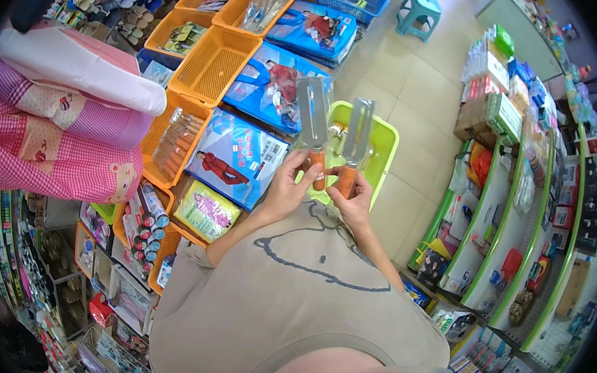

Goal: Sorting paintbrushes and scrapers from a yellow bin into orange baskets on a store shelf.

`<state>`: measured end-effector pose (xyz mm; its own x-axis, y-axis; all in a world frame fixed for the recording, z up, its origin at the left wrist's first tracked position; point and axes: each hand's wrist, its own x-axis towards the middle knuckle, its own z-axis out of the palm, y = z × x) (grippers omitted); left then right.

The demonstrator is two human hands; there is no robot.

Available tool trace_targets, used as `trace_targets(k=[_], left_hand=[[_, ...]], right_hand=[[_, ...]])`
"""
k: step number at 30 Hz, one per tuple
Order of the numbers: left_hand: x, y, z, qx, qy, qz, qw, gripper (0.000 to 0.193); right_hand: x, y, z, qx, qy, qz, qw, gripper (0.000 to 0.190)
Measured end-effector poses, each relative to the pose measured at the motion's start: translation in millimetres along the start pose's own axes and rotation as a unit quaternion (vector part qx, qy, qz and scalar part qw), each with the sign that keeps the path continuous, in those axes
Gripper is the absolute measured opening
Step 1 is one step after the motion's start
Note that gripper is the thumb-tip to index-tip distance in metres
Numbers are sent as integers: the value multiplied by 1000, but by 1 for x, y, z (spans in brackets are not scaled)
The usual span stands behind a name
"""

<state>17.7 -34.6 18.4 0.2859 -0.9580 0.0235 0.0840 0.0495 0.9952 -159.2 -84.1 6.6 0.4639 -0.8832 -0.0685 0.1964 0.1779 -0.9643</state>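
Observation:
My left hand [297, 176] grips the orange handle of a flat-bladed metal utensil [313, 117], its blade pointing away from me. A second utensil of similar kind [358, 132] is held by its orange handle in my right hand [354, 195]. Clear plastic appears to wrap both blades. The two stand side by side, apart at their tips, and I cannot tell their exact type. Beneath them is a lime-green plastic basin [390, 140], partly hidden by my hands, with small metal items [337, 131] inside.
Left of my hands, an orange basket [198, 104] holds packaged orange-handled utensils [177, 148]. Blue raincoat packages [238, 157] lie beside it. Pink checked aprons [64, 152] hang at the left. Green-edged shelves [534, 273] curve along the right; a teal stool [419, 16] stands on the tiled floor [416, 82].

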Motion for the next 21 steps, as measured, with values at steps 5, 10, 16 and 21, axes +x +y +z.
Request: trace_targets(k=[5,10,16,21], left_hand=[[-3,10,-3,72,8,61,995,41],[-6,9,-7,46,-15,31,998,43],[-7,-10,-8,7,-38,-29,999,38],[-1,-40,-4,-37,-71,-101,992,38]], right_hand=[[0,1,-12,-5,37,-28,999,40],[-1,-12,-2,6,-5,16,1000,39],[-3,-6,8,-42,4,37,998,39],[-3,2,10,-70,44,38,996,39]])
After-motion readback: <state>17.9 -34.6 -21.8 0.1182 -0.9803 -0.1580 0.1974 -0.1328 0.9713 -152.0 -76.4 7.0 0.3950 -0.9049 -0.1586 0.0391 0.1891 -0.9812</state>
